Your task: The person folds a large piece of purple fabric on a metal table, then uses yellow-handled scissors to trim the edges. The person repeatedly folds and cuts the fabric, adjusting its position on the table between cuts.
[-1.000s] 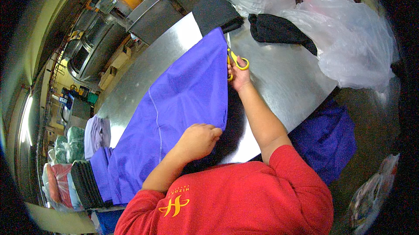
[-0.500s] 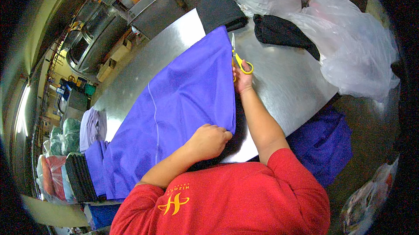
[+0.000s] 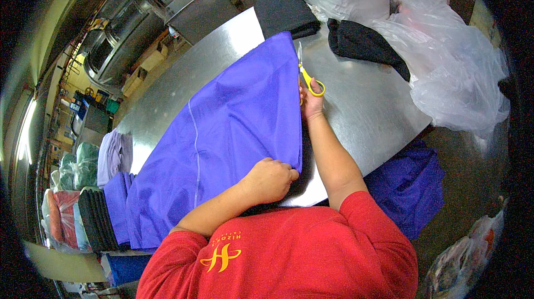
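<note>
A large purple cloth [image 3: 239, 110] with a pale seam line lies spread over the metal table. My left hand [image 3: 271, 181] is closed on its near right corner, fingers pinched over the edge. Along the cloth's right edge, my right hand [image 3: 312, 101] holds yellow-handled scissors [image 3: 315, 86], their blades pointing away from me and apart at the tips. Part of the scissors' handle and some right-hand fingers are hidden behind the cloth's edge.
The shiny metal table [image 3: 372, 99] carries a folded black cloth [image 3: 286, 13], another black cloth [image 3: 367, 46] and large clear plastic bags [image 3: 445, 49]. More purple cloth [image 3: 409, 188] hangs at the right. Folded stacks [image 3: 97, 215] and bagged textiles [image 3: 69, 215] stand at the left.
The whole view has shifted slightly. Both hands keep their grip on the cloth and scissors, with little visible movement against the cloth.
</note>
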Demonstrator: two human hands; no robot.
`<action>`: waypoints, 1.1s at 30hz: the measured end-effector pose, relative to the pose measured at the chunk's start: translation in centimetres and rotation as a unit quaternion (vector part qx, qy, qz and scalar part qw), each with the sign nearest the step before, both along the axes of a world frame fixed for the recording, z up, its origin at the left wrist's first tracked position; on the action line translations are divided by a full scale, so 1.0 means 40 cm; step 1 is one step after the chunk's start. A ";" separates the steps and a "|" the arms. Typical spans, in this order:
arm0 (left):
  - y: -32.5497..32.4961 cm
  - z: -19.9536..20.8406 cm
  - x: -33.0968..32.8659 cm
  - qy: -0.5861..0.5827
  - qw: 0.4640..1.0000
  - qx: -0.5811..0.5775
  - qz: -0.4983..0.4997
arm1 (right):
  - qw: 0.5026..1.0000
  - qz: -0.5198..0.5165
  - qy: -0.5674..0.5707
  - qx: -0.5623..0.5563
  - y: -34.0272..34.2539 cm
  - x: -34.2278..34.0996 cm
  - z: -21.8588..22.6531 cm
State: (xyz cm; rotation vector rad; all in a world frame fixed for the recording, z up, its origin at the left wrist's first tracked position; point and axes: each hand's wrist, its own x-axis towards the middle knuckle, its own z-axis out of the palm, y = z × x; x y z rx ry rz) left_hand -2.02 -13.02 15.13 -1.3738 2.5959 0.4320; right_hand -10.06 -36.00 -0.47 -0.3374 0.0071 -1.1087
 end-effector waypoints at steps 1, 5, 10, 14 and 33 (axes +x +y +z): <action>0.000 0.000 -0.001 -0.002 1.000 0.002 0.001 | 1.000 -0.003 0.003 0.003 0.000 -0.001 -0.001; 0.000 0.004 -0.002 -0.001 1.000 0.001 0.001 | 1.000 0.017 -0.012 0.004 0.001 -0.001 -0.001; -0.001 0.024 0.018 0.014 1.000 0.023 0.014 | 0.998 -0.001 0.015 0.055 0.004 0.017 0.015; -0.004 0.044 0.051 0.038 0.998 0.039 0.042 | 0.997 -0.037 0.050 0.050 0.022 0.022 0.051; -0.027 0.041 0.132 0.131 0.972 -0.011 0.192 | 0.893 0.168 0.416 -0.029 0.030 -0.141 0.102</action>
